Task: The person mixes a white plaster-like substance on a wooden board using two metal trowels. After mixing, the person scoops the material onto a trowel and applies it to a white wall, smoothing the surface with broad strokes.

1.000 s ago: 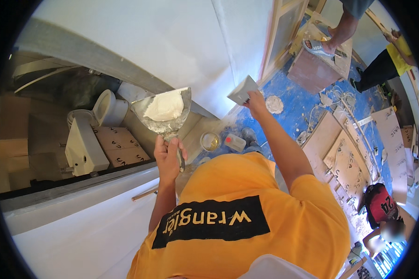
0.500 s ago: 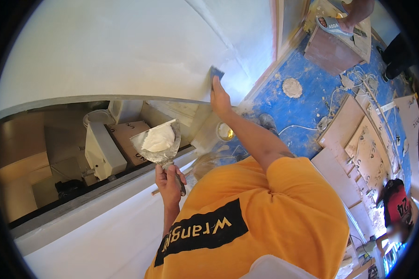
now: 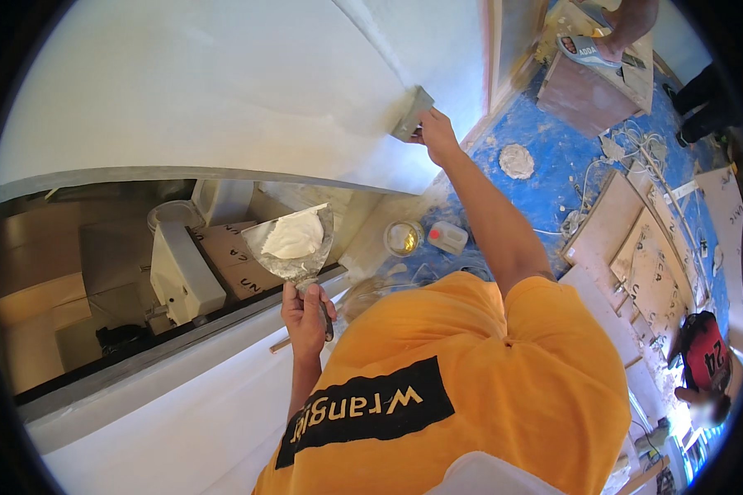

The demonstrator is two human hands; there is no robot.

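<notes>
My left hand (image 3: 307, 322) is closed around the handle of a wide putty knife (image 3: 310, 266). A mound of white putty (image 3: 295, 236) lies on its upturned metal blade, below the wall's lower edge. Higher up and to the right, my right hand (image 3: 439, 137) grips a flat grey-green spreader (image 3: 412, 114). The spreader lies at the surface of the white wall (image 3: 223, 99), close to a pale seam line. My fingertips on it are partly hidden behind the hand.
Below the wall, an opening shows a white tank-like fixture (image 3: 183, 272). A clear bucket (image 3: 404, 238) with yellow contents and a red-capped jug (image 3: 448, 238) stand near my body. Wooden panels (image 3: 648, 268) and cables lie right. One person stands on a wooden box (image 3: 589, 92); another in red (image 3: 702, 351) is lower right.
My right hand has moved right and upward along the wall, and the spreader's broad face now shows. The putty knife has shifted slightly right. The jug has come into view.
</notes>
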